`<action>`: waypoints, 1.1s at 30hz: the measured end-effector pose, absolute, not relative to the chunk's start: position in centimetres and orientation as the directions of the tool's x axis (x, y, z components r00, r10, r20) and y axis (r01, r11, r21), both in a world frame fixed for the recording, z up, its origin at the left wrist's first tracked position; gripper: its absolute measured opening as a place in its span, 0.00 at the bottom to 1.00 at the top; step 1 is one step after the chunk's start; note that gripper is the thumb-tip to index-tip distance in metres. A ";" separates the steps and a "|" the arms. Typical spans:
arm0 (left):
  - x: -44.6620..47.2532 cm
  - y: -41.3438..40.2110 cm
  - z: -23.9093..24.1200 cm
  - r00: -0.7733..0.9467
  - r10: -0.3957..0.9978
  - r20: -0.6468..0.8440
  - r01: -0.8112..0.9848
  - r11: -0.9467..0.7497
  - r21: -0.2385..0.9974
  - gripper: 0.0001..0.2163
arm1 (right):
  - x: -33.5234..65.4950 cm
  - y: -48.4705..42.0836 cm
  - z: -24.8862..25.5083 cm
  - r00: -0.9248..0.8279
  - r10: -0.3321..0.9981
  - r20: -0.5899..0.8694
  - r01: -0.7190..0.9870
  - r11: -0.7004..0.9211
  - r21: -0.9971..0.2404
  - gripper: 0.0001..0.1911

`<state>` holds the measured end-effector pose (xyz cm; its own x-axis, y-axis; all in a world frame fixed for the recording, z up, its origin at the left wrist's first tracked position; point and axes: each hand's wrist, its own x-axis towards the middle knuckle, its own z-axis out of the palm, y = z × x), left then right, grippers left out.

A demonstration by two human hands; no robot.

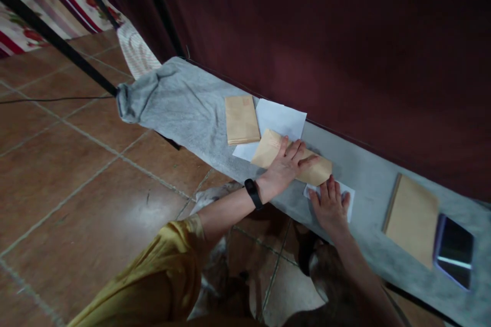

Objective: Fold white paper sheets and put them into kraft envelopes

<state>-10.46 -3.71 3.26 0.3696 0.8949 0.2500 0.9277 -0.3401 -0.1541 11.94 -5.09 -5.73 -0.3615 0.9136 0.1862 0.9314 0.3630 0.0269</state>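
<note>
A brown paper envelope [265, 152] lies across the narrow grey bench. My left hand [289, 161], wearing a black wristband, rests flat on it with the fingers spread. Lower right, my right hand [330, 204] lies palm down on a small white paper [350, 196], its fingertips at the envelope's right end. Under the envelope's left part is a larger white sheet [282, 115]. Just left of that sheet sits a stack of brown envelopes [241, 118]. Neither hand grips anything.
Farther right on the bench [368, 173] are another pile of brown envelopes [414, 217] and a phone [455, 250]. A grey cloth [192, 102] covers the bench's left end. Behind hangs a dark red curtain [326, 46]. A black pole [57, 41] slants at the left above the tiled floor [95, 214].
</note>
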 end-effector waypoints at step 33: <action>-2.4 -6.9 -2.6 0.491 0.856 0.163 0.791 -0.517 0.328 0.36 | 12.5 -4.6 -5.4 -0.294 0.948 0.125 0.945 0.307 -0.109 0.31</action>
